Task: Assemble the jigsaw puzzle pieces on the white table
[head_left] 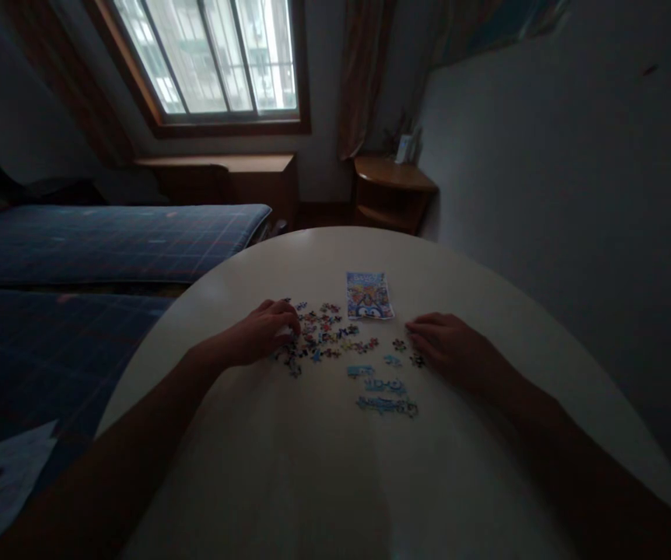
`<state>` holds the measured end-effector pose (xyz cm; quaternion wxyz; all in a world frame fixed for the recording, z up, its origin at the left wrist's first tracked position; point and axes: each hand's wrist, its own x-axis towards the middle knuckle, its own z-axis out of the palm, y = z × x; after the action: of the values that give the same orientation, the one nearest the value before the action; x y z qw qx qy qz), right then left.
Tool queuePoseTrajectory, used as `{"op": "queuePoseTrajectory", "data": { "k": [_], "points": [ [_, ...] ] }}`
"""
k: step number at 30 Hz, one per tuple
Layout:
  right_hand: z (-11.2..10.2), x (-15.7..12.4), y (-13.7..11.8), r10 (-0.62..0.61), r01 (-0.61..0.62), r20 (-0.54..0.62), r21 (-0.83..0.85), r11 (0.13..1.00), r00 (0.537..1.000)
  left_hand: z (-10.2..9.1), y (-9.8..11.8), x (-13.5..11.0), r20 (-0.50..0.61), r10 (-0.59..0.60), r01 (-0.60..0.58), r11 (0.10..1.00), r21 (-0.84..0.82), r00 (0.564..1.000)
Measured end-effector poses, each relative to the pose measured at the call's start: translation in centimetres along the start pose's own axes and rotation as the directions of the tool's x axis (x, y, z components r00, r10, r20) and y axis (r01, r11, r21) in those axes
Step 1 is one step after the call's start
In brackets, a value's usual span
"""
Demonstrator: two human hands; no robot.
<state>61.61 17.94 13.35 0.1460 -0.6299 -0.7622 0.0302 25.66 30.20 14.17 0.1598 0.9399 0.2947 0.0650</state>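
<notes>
Head view: your left hand (268,330) curls at the left edge of the puzzle pieces (326,336) scattered on the table (312,467); your right hand (445,344), fingers bent, is beside two dark pieces (417,360). I cannot tell whether either grips a piece.

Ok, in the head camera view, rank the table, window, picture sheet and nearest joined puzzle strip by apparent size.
Largest to smallest:
Table
Window
Picture sheet
Nearest joined puzzle strip, wider than the sheet but much thinner
</notes>
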Motion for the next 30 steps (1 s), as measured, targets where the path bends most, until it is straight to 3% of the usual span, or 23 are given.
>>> {"op": "queuePoseTrajectory", "data": {
  "k": [10,23,30],
  "points": [
    [0.3,-0.1,0.2,-0.005,0.005,-0.015,0.002,1.000,1.000,-0.1,0.5,0.0,-0.010,0.024,-0.024,0.999,-0.032,1.000],
    [-0.1,-0.1,-0.2,0.006,-0.006,0.023,-0.009,1.000,1.000,-0.4,0.1,0.6,0.068,0.008,-0.006,0.999,-0.034,0.998],
    [0.3,-0.1,0.1,-0.019,0.019,-0.002,0.011,1.000,1.000,-0.1,-1.1,0.2,0.018,0.028,-0.027,0.999,-0.034,0.999]
  ]
}}
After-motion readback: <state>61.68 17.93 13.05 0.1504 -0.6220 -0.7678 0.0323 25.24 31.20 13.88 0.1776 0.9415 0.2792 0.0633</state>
